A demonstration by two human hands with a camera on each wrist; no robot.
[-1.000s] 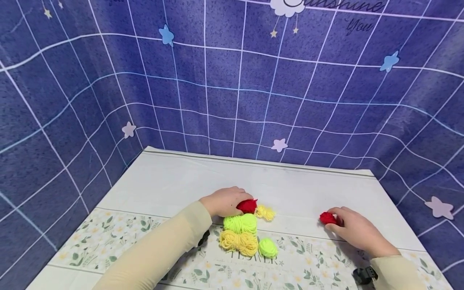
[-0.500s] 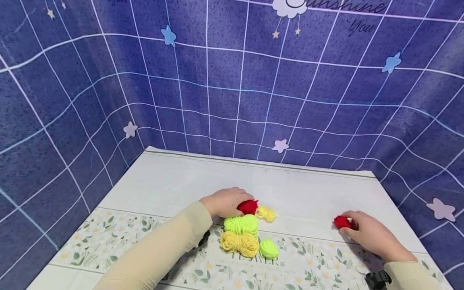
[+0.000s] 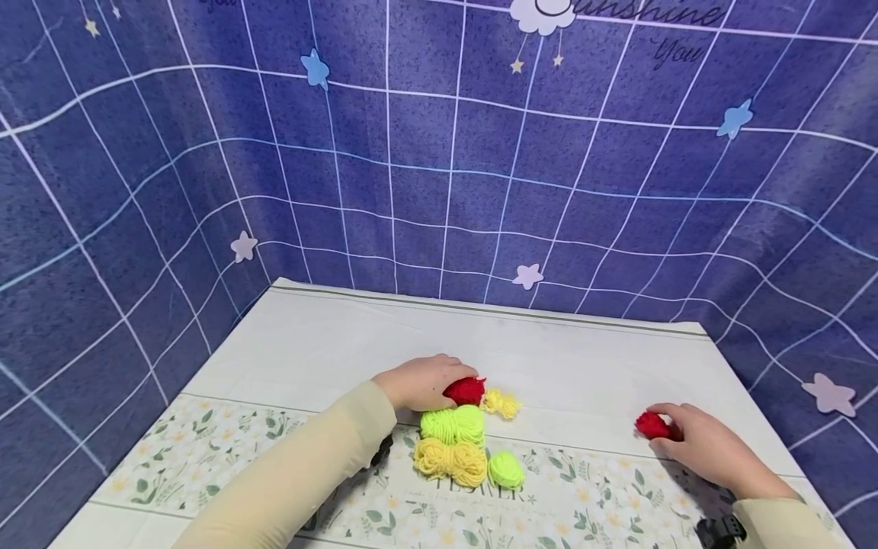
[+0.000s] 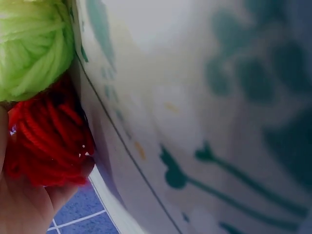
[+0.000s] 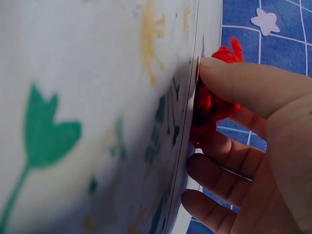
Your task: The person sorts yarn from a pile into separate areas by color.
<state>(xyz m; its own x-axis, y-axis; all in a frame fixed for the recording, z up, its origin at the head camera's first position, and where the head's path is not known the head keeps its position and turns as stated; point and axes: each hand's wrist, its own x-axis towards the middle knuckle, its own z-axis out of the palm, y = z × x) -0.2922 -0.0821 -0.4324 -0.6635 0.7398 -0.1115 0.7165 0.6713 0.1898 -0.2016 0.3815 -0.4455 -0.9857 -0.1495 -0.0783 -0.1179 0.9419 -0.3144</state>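
My left hand (image 3: 421,383) grips a red yarn skein (image 3: 466,391), its fingers curled over the left side. In the left wrist view this red skein (image 4: 48,141) lies right against a neon green skein (image 4: 34,48). Nearer to me, a yellow skein (image 3: 450,460) sits against the green skein (image 3: 453,425). Well off to the right, my right hand (image 3: 709,446) pinches a small red yarn bundle (image 3: 650,425) low at the table surface. The right wrist view has the thumb across this red bundle (image 5: 219,105), a finger behind it and the other fingers loosely bent.
A small yellow yarn bundle (image 3: 501,403) lies just right of the large red skein. Beside the yellow skein is a small neon green ball (image 3: 506,470). The white, flower-printed table cover (image 3: 329,328) reaches back to a blue grid-patterned curtain (image 3: 425,191).
My right hand has moved right and slightly toward me, taking the small red bundle along. The left hand and the grouped yarn stay in place.
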